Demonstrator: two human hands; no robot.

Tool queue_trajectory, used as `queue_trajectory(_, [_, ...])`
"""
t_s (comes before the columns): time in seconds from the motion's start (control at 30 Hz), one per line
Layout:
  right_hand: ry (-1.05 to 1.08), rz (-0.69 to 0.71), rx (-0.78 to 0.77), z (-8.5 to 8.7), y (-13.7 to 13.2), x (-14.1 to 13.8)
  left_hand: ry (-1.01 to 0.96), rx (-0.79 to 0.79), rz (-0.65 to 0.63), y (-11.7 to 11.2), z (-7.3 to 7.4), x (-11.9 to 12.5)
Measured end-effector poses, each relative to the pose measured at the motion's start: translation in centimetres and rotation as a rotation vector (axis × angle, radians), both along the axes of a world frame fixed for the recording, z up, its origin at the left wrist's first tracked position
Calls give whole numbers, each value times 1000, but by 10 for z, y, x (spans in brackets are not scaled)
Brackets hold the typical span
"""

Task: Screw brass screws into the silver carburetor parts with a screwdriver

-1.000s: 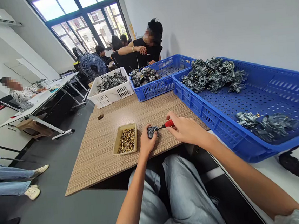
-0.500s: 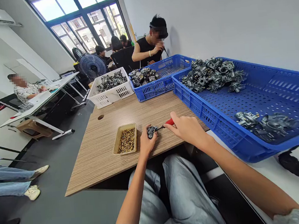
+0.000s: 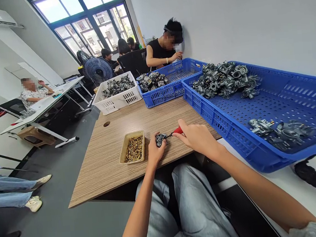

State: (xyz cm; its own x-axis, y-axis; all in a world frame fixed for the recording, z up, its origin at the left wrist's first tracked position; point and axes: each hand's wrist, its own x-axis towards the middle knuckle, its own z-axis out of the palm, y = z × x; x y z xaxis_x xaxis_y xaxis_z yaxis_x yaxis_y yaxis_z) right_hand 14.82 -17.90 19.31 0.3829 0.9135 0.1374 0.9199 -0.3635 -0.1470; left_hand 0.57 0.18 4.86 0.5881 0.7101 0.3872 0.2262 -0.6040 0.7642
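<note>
My left hand [image 3: 155,152] is closed round a small grey metal carburetor [image 3: 160,139], held at the front of the wood-grain table. In my right hand [image 3: 197,137] is a screwdriver [image 3: 178,130] with a red handle, its dark shaft pointing left. The tip meets the carburetor's right side; exactly where it sits is too small to tell. Left of my left hand stands a shallow cream tray [image 3: 122,160] holding many small brass pieces [image 3: 134,149], like jets or screws.
At right, a large blue crate [image 3: 223,131] holds piled carburetors [image 3: 226,78] and several nearer ones. A smaller blue crate [image 3: 158,99] and a white crate [image 3: 108,107] line the table's [image 3: 104,168] far side. Behind them a person [image 3: 162,47] sits working. A fan [image 3: 97,69] stands farther back.
My right hand has shifted very slightly around the screwdriver; the carburetor stays put. The co-worker opposite has leaned right and lowered the hand. The person at far left has raised a hand.
</note>
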Motion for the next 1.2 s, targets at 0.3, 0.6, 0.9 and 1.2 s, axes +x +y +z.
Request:
queue_trajectory(0.3, [218,201,112,1,-8,8,15,3,-2,0,1,-1])
queue_trajectory(0.6, [28,31,5,1,-3,1,4,-7,5,0,-1,0])
queue_trajectory(0.9, [191,189,76,4,-10,7,6,1,0,-1,2,-1])
queue_trajectory(1.2, [36,33,-3,1,-3,6,9,2,10,0,0,0])
